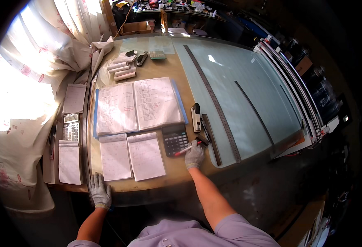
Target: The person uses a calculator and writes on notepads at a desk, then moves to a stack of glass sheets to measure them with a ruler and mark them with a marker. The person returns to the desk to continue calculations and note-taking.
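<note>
My left hand point(100, 192), in a grey knit glove, lies flat with its fingers out at the table's near left edge, beside a paper pad. My right hand point(195, 156), gloved alike, is closed around a red-and-white pen point(183, 150) that points left over the lower corner of a dark calculator point(174, 139). A small dark block point(202, 140) sits at its fingertips. Just beyond it are a stapler point(195, 117) and a dark pen point(207, 128). Two written note pads point(115, 158) point(146, 157) lie left of the calculator, below an open ledger point(156, 102) on a blue folder.
A long metal ruler point(213, 101) and a thin dark strip point(253, 107) lie on the glass sheet point(246, 74) at right. Rolled papers point(122, 70) and another stapler point(142, 58) sit at the back. A grey calculator point(70, 127) and curtain point(24, 82) are at left.
</note>
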Tool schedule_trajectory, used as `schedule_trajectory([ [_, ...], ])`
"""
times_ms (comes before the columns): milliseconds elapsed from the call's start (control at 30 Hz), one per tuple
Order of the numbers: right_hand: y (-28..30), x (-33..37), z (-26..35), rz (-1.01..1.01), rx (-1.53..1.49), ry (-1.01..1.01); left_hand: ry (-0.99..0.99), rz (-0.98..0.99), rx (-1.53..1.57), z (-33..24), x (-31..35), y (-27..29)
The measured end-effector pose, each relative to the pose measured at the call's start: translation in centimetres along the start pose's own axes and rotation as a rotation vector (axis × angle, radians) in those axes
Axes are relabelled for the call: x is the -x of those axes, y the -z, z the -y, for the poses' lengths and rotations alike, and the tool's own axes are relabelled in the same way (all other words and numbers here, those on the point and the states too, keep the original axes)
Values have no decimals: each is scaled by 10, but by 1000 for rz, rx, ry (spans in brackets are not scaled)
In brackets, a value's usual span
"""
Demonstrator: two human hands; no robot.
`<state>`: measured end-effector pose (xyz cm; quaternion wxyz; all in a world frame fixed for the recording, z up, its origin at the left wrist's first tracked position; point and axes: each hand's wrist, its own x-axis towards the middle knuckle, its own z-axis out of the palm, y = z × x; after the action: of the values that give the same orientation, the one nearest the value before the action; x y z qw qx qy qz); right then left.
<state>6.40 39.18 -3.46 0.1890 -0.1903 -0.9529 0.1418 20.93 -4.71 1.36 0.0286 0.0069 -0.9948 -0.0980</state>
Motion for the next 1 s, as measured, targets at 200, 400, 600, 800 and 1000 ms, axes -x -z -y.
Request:
schedule_trajectory([
  [200,-6,1,-4,-16,-5,15,-6,-6,6,3,0,-3],
  [400,-5,1,-4,-28,-23,19,-5,-5,3,1,0,-1],
  [600,2,0,0,2,0,18,5,7,-3,1,0,-1],
  [800,-2,0,-4,41,0,-2,8,17,1,2,0,-2],
  [1000,-3,0,-4,22,-1,9,7,13,12,1,0,0],
])
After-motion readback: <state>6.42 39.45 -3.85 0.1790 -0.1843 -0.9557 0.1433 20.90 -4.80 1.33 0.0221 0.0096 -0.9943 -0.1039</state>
